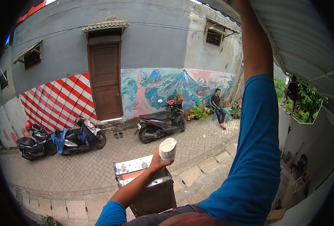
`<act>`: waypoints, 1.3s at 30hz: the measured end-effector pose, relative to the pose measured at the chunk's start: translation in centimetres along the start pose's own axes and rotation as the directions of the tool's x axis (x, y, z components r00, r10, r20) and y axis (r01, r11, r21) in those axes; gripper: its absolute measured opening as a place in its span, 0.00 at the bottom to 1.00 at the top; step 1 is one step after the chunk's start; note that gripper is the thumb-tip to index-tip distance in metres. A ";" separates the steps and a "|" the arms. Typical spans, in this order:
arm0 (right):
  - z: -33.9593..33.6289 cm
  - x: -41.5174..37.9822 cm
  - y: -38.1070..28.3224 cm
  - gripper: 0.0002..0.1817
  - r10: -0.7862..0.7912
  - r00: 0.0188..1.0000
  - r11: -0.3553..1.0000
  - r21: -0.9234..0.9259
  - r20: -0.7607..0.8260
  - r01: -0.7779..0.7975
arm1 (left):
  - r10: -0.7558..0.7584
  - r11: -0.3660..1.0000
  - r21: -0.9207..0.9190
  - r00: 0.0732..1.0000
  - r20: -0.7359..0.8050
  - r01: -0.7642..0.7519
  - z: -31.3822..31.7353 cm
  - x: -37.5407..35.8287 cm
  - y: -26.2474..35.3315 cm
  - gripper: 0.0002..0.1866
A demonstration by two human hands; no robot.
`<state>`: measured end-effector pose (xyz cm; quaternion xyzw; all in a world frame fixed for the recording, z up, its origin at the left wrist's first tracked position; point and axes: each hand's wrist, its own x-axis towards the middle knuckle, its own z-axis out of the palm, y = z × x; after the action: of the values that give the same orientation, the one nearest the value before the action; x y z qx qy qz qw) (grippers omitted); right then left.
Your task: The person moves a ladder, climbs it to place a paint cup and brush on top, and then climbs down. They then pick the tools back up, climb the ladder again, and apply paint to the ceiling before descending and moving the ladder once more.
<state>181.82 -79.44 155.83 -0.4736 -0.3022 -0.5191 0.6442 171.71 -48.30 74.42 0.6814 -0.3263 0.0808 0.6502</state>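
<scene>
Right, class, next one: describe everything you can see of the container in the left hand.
The container is pale and roughly cylindrical, with greyish, perhaps plastic sides and an uneven rim. Its open mouth shows something off-white inside; whether liquid or paste cannot be told. It is held roughly upright, the left hand gripping its lower part, and appears beside the far edge of a box.

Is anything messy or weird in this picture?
Yes, a bit: below the left hand, the box has a white top with dark blotches. They look odd against the white, but I can't tell if they're dirt, spills or wear. The cup shows no drips.
</scene>
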 end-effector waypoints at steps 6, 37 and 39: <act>-6.1 0.0 2.5 0.17 -0.625 0.781 0.347 -0.897 -0.003 0.274 | -0.024 1.000 -0.009 1.000 0.011 0.024 0.1 0.0 -0.1 0.47; 3.2 -5.5 2.3 0.17 -0.747 0.645 0.199 -0.873 0.159 0.446 | -0.032 0.999 0.022 0.999 -0.019 0.033 -0.1 0.1 0.5 0.48; 1.9 -7.4 1.0 0.15 -0.462 0.886 0.750 -0.553 -0.043 0.364 | -0.014 0.998 0.055 1.000 -0.009 0.015 0.0 0.1 0.2 0.48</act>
<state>180.87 -74.88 149.72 -0.5056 -0.1859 -0.7515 0.3810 171.62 -48.30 74.66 0.7010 -0.3162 0.0879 0.6332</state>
